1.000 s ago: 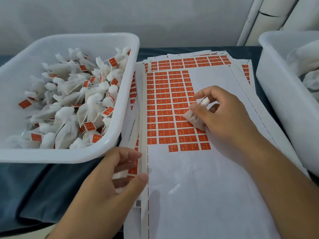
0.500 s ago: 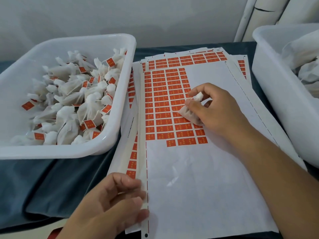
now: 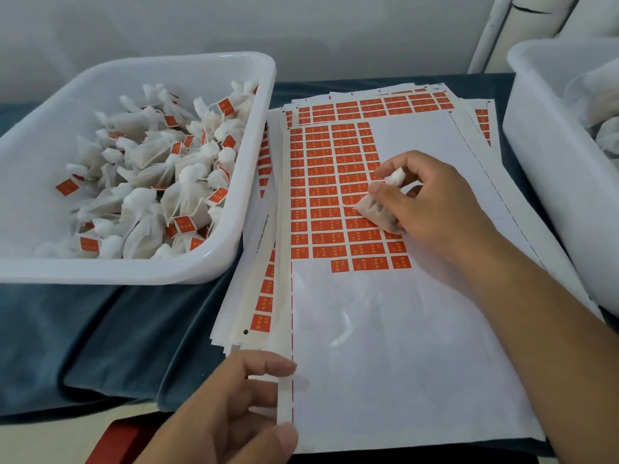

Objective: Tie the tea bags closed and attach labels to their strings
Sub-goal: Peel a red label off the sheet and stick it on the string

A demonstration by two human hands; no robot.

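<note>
Bench draped in dark cloth. Right hand [image 3: 432, 199] grip pinches tea bag [image 3: 376, 212] at its gathered neck: light, soft, crushable. Left hand [image 3: 234, 406] grip relaxed, fingers resting on label sheet [image 3: 402, 363] edge.

You are at a small hand-packing station, more a home workshop than a factory line. A worktop [image 3: 100, 329] draped in dark blue cloth carries a white plastic tub [image 3: 234, 259] heaped with tied, labelled tea bags [image 3: 144, 202], beside a thick stack of orange label sheets [image 3: 335, 195], against a plain white wall [image 3: 301, 28].
</note>
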